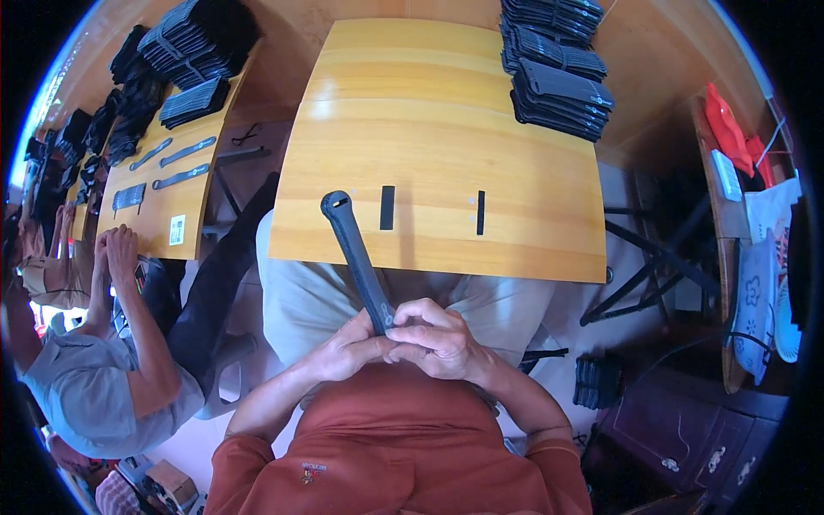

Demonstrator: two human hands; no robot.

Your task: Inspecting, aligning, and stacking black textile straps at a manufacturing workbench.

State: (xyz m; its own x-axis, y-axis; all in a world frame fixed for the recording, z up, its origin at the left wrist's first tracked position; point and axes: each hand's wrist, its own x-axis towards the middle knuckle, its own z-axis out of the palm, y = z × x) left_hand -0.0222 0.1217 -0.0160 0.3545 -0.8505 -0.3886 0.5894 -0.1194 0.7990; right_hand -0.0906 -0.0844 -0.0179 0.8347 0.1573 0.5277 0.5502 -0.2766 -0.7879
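A long dark grey strap (354,249) with a rounded, slotted far end slants up from my hands over the near edge of the table. Its lower end is pinched between the fingers of my left hand (350,350) and my right hand (439,340), close to my body. The fingers of both hands are closed and meet at that end, so the very tip is hidden. Beyond my hands, two short black strips (388,208) stick flat to the wooden tabletop (515,249), a wider one on the left and a narrower one on the right.
Bundled stacks of dark straps (562,94) sit at the table's far right corner. To the left, a person in a grey shirt (112,390) works at another table (176,219) with straps and stacks on it. A shelf (730,257) with bags stands at right, above a dark cabinet (687,429).
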